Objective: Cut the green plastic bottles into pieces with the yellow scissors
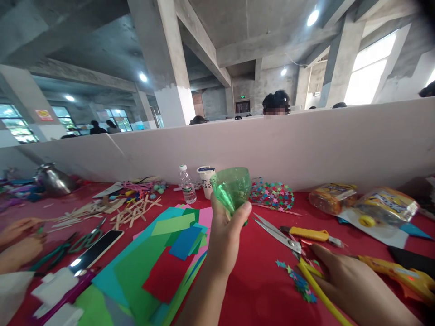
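Left hand (226, 235): thumb and fingers close around the lower part of a translucent green plastic cup-shaped piece (233, 183), held up over the red-covered table (258, 280), wide open rim upward. Interior partly visible through the wall; contents, if any, cannot be told.

Right hand (350, 276): fingers curl about the yellow handles of metal-bladed scissors (278, 233); blades slightly parted, tips toward the green piece.

Containers: clear plastic bottle (187, 188), white cap, green label, upright behind the left hand; fill level cannot be judged. Just beside it, a white cup (205, 181) with dark printing, partly hidden by the green piece; contents hidden. Shiny metal kettle (57, 179) at far left. At right, two clear plastic packages (333, 198) (387, 206) with yellow-and-orange labels.

Writing: bottle label, cup printing and package labels all too small or blurred to read; likewise the yellow-and-red sign (44, 115) on a column.
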### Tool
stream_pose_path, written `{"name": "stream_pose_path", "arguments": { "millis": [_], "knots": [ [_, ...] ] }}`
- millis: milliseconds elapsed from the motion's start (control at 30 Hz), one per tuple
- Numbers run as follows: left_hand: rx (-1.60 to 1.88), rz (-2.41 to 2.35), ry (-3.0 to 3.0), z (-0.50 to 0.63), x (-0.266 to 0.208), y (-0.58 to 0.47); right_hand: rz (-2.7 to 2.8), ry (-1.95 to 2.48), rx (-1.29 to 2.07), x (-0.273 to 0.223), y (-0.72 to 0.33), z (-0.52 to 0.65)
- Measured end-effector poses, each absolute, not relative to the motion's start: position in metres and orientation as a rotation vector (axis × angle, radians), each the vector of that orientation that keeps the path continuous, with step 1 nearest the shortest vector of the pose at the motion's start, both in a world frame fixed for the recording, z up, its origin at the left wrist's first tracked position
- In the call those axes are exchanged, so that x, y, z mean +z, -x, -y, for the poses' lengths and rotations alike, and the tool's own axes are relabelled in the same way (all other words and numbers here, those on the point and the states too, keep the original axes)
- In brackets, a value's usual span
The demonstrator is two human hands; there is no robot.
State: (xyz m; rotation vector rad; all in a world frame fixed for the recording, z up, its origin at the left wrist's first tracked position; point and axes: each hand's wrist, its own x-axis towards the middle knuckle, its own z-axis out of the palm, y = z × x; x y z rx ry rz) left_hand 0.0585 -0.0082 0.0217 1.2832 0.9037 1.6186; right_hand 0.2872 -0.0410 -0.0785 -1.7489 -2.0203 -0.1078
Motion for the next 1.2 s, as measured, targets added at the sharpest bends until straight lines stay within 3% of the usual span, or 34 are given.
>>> {"name": "stream_pose_path", "arguments": {
  "millis": [633, 767, 967, 1200],
  "knots": [
    [1.690, -0.878, -1.393, 0.010, 0.036, -0.055, 1.972, 1.700, -0.141, -0.062, -0.283, 0.045],
    [1.627, -1.012, -1.420, 0.008, 0.004, -0.052, 2.003, 1.693, -0.114, -0.060, -0.288, 0.048],
    [1.586, -1.396, -1.577, 0.001, -0.079, -0.035, 2.128, 1.641, -0.125, -0.065, -0.284, 0.058],
    [1.785, -1.562, -1.689, 0.007, -0.128, -0.032, 2.242, 1.712, -0.064, -0.075, -0.258, 0.063]
  ]
}}
